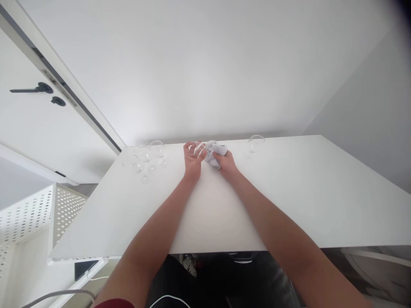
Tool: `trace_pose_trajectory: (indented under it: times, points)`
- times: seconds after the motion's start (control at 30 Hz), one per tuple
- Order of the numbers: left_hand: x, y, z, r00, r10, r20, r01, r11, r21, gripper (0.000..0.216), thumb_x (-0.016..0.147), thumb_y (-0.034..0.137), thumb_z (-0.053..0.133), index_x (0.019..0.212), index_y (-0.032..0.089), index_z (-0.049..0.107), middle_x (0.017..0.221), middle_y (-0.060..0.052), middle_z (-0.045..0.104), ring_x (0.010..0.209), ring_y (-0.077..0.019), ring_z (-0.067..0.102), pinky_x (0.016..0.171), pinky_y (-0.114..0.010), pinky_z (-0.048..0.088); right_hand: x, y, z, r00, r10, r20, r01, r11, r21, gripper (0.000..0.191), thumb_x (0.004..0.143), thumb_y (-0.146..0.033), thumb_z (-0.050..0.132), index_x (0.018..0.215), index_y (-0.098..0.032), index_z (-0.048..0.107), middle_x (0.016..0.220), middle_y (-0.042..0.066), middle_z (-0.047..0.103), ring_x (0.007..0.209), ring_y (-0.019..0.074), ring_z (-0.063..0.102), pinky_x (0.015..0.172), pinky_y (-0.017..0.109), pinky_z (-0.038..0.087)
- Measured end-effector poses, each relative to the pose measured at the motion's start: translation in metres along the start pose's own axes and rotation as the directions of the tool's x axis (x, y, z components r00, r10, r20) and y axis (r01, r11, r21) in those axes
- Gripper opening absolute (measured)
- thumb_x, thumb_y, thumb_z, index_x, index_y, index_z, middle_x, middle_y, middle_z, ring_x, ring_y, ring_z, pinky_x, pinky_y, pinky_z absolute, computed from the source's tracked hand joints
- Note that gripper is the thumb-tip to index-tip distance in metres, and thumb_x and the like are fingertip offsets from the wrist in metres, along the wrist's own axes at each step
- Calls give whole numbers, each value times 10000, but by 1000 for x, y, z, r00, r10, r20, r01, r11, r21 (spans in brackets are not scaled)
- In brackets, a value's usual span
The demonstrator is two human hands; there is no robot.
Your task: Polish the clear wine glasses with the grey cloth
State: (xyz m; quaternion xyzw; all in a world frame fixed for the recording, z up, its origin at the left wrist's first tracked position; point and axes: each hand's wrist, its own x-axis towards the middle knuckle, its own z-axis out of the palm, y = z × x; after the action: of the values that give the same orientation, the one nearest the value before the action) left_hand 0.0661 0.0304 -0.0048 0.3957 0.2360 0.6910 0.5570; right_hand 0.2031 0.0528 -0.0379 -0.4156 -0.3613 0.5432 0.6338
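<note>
Near the far edge of the white table, my left hand (192, 157) is closed around the bowl of a clear wine glass (197, 149), its rim towards me. Bunched in my right hand (226, 161) is a pale grey cloth (214, 153), which lies against the right side of that glass. The glass's stem and foot are hidden by the cloth and fingers. Off to the left stands a group of clear stemmed glasses (143, 155). Another stemmed glass (256, 144) stands by itself to the right of my right hand.
The white table (224, 214) runs along a white wall (199, 77). A door with a black handle (40, 88) is at the left. Below the table's left end is a perforated white panel (67, 209); a cable (61, 293) loops at lower left.
</note>
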Motion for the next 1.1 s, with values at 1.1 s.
trace_pose_trajectory:
  times: [1.1]
  points:
    - [-2, -2, -1, 999, -9, 45, 5, 996, 92, 494, 766, 419, 851, 1176, 301, 601, 1356, -80, 627, 1288, -251, 599, 1069, -397, 452, -16, -14, 9, 966, -198, 167, 247, 899, -362, 394, 814, -506, 702, 1103, -238, 687, 1108, 42, 719, 1036, 225, 614, 948, 346, 465]
